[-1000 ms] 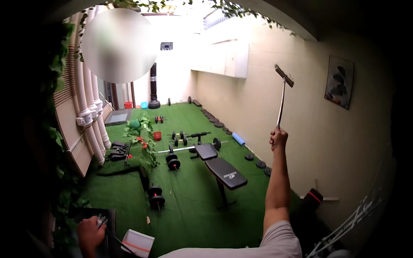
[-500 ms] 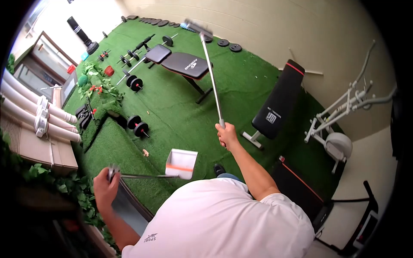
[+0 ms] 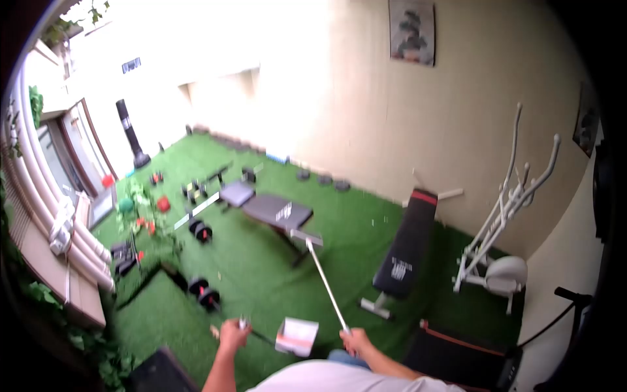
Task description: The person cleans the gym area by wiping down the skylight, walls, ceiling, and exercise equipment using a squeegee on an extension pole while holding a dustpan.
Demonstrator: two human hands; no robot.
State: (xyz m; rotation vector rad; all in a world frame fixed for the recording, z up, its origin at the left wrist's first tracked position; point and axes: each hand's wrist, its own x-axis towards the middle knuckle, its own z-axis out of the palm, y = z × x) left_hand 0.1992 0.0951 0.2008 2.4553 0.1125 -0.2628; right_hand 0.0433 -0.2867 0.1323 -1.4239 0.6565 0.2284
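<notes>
My right hand [image 3: 356, 342] is wrapped round the lower end of a broom [image 3: 326, 282] with a pale metal pole. The broom's head [image 3: 305, 238] is raised in front of the black weight bench [image 3: 277, 214]; I cannot tell whether they touch. In my left hand [image 3: 234, 336] is the handle end of a long-handled dustpan. Its white pan [image 3: 297, 337], with an orange stripe, hangs between my two hands. I cannot make out anything inside the pan. A small tan scrap [image 3: 215, 332] lies on the green turf just left of my left hand.
Dumbbells [image 3: 204, 294] lie left of the bench. A second bench [image 3: 406, 245], an elliptical trainer [image 3: 499, 261] and a treadmill [image 3: 457, 353] stand to the right. Leafy plants and white pipes [image 3: 81, 238] line the left. A punching bag [image 3: 130, 134] stands far back.
My view has tilted up, showing more wall. The broom head has come down from near the far wall to in front of the bench. My left hand and the dustpan have moved rightward.
</notes>
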